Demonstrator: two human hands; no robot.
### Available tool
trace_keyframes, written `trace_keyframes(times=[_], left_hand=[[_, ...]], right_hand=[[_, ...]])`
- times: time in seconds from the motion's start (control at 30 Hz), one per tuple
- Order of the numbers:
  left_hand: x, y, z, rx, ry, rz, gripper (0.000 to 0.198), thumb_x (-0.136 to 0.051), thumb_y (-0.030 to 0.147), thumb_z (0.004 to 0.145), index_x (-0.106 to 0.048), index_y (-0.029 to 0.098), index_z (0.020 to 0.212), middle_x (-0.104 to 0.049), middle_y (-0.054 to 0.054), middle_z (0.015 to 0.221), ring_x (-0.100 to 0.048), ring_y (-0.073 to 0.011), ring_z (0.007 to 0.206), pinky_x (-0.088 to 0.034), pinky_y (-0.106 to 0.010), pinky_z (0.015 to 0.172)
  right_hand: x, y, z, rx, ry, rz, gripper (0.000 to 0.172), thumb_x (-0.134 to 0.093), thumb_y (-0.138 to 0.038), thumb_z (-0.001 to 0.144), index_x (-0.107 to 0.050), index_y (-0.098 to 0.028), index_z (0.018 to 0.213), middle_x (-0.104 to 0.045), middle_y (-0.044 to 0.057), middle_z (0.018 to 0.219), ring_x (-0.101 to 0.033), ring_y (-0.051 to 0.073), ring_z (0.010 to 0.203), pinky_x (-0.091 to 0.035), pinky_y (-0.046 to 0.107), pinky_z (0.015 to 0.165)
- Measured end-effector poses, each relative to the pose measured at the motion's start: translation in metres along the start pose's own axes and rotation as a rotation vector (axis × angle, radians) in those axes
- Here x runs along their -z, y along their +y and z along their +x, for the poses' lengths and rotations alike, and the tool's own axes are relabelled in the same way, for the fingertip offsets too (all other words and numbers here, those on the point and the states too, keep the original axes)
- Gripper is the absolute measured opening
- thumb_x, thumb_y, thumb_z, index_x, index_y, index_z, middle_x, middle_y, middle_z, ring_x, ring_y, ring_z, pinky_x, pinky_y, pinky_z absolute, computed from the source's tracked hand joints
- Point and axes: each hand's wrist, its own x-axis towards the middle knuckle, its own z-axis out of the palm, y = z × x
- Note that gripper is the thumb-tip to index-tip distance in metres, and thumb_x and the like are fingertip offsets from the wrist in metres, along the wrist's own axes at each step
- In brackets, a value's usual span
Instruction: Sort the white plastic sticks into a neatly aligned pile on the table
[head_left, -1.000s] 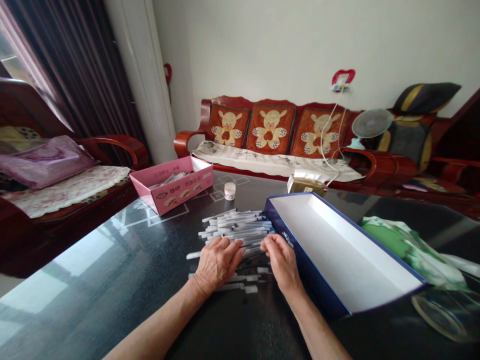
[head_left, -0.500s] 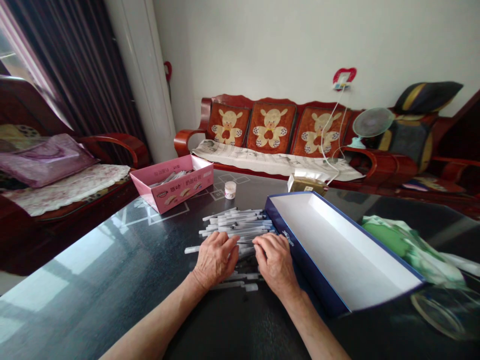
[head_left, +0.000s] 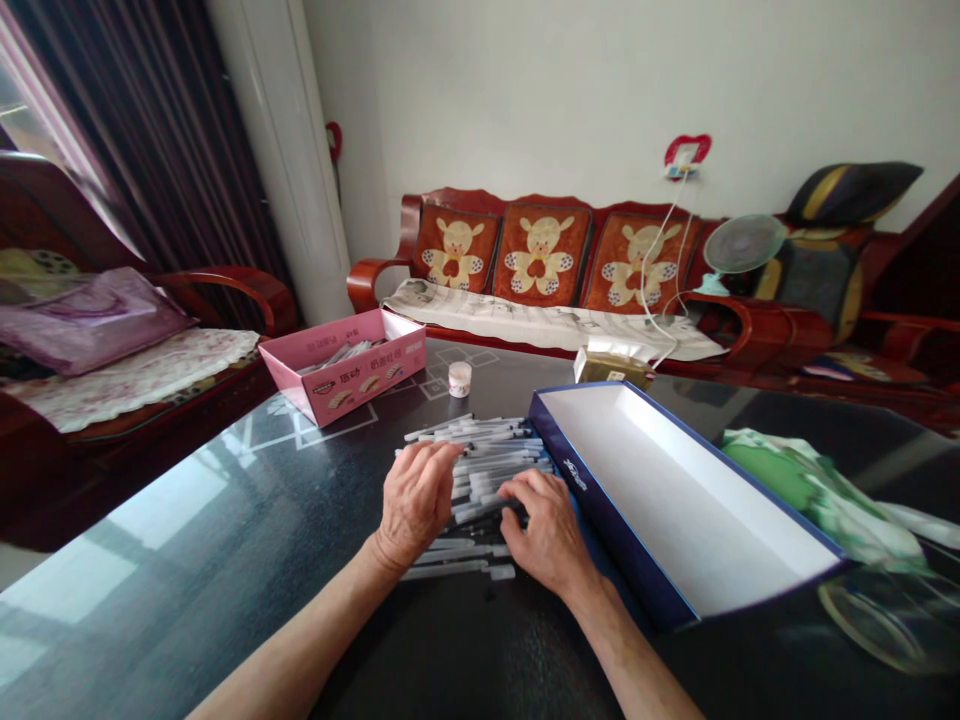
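Observation:
A pile of slim whitish pens (head_left: 495, 437) with dark tips lies crosswise on the dark tabletop. My left hand (head_left: 418, 495) rests over the pile's left side, fingers stretched toward the right and lying on the pens; its thumb is mostly hidden. At the near right of the pile is my right hand (head_left: 546, 525), its fingers bent, with a gap between thumb and forefinger. Those fingertips touch the ends of some pens, and I see none gripped. Closer to me, a few more pens (head_left: 450, 570) lie between my forearms.
An open blue box with a white inside (head_left: 675, 490) stands right of the pile. Far left is a pink box (head_left: 352, 385) holding pens. A small white jar (head_left: 460, 379), a tissue pack (head_left: 615, 365) and a green-and-white bag (head_left: 817, 490) are also on the table (head_left: 187, 560).
My left hand has moved up and slightly left over the pile. The right hand has shifted a little down, its thumb and forefinger wider apart. Pens between the hands now lie more slanted.

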Motion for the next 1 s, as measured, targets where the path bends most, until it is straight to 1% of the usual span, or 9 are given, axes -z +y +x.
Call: trace_keyframes(times=[0.1, 0.2, 0.33, 0.43, 0.53, 0.63, 0.7, 0.9, 1.0], left_hand=[[0.008, 0.008, 0.011, 0.103, 0.132, -0.182, 0.020, -0.049, 0.012, 0.086, -0.057, 0.019, 0.104, -0.066, -0.006, 0.098, -0.060, -0.0168, 0.093, -0.046, -0.031, 0.087], [0.010, 0.020, 0.022, 0.443, 0.219, -0.579, 0.014, -0.053, 0.019, 0.087, -0.054, 0.020, 0.101, -0.065, -0.005, 0.097, -0.063, -0.0153, 0.090, -0.049, -0.029, 0.083], [0.003, 0.029, 0.028, 0.846, 0.257, -1.147, 0.018, -0.062, 0.027, 0.081, -0.051, 0.020, 0.093, -0.065, -0.002, 0.090, -0.065, -0.0153, 0.086, -0.051, -0.027, 0.075], [-0.004, 0.028, 0.026, 0.991, 0.243, -1.256, 0.025, -0.068, 0.029, 0.075, -0.052, 0.019, 0.091, -0.066, -0.001, 0.090, -0.065, -0.0152, 0.087, -0.050, -0.025, 0.074], [-0.010, 0.022, 0.019, 1.046, 0.200, -1.155, 0.027, -0.071, 0.032, 0.071, -0.055, 0.018, 0.089, -0.065, -0.001, 0.087, -0.063, -0.0134, 0.080, -0.049, -0.023, 0.068], [-0.013, 0.013, 0.010, 1.012, 0.098, -0.919, 0.024, -0.070, 0.033, 0.069, -0.057, 0.017, 0.083, -0.059, 0.003, 0.068, -0.055, -0.0089, 0.060, -0.043, -0.019, 0.056], [-0.013, 0.008, 0.006, 0.896, -0.029, -0.738, 0.017, -0.064, 0.032, 0.074, -0.059, 0.017, 0.081, -0.054, 0.004, 0.060, -0.048, -0.0074, 0.052, -0.038, -0.019, 0.051], [-0.001, 0.020, 0.006, 0.210, -0.437, -0.079, 0.024, -0.044, 0.027, 0.089, -0.066, 0.019, 0.091, -0.061, -0.005, 0.076, -0.055, -0.0154, 0.072, -0.043, -0.026, 0.067], [0.001, 0.034, 0.008, 0.141, -0.514, 0.031, 0.027, -0.039, 0.030, 0.093, -0.064, 0.019, 0.095, -0.061, -0.006, 0.076, -0.056, -0.0178, 0.073, -0.043, -0.027, 0.067]], right_hand=[[-0.001, 0.002, 0.003, -0.029, 0.115, 0.140, 0.018, -0.050, -0.018, 0.081, -0.063, -0.019, 0.092, -0.063, 0.007, 0.094, -0.058, 0.023, 0.095, -0.043, 0.037, 0.089], [-0.004, 0.003, 0.005, -0.173, 0.158, 0.388, 0.024, -0.048, -0.030, 0.087, -0.061, -0.019, 0.103, -0.066, 0.009, 0.101, -0.061, 0.022, 0.096, -0.047, 0.034, 0.082], [-0.007, -0.002, 0.006, -0.472, 0.069, 0.781, 0.040, -0.042, -0.048, 0.090, -0.060, -0.019, 0.110, -0.071, 0.009, 0.094, -0.065, 0.022, 0.081, -0.049, 0.030, 0.061], [-0.007, -0.006, 0.007, -0.576, 0.068, 0.948, 0.041, -0.052, -0.052, 0.084, -0.064, -0.018, 0.103, -0.072, 0.008, 0.085, -0.065, 0.020, 0.072, -0.046, 0.027, 0.054], [-0.007, -0.006, 0.009, -0.661, 0.139, 1.044, 0.035, -0.068, -0.045, 0.072, -0.066, -0.018, 0.094, -0.071, 0.005, 0.079, -0.063, 0.016, 0.068, -0.045, 0.023, 0.053], [-0.007, -0.003, 0.011, -0.742, 0.211, 1.166, 0.033, -0.073, -0.041, 0.066, -0.067, -0.018, 0.088, -0.069, 0.002, 0.074, -0.060, 0.013, 0.064, -0.044, 0.021, 0.053], [-0.006, -0.001, 0.012, -0.787, 0.250, 1.250, 0.032, -0.075, -0.040, 0.064, -0.067, -0.018, 0.086, -0.067, 0.001, 0.070, -0.059, 0.011, 0.062, -0.044, 0.020, 0.053], [-0.008, -0.002, 0.010, -0.789, 0.266, 1.222, 0.032, -0.073, -0.042, 0.066, -0.069, -0.018, 0.087, -0.065, -0.001, 0.069, -0.058, 0.013, 0.063, -0.046, 0.021, 0.055], [-0.008, -0.012, 0.008, -0.662, 0.150, 1.058, 0.032, -0.066, -0.047, 0.073, -0.070, -0.020, 0.090, -0.070, 0.002, 0.080, -0.062, 0.018, 0.074, -0.049, 0.026, 0.062]])
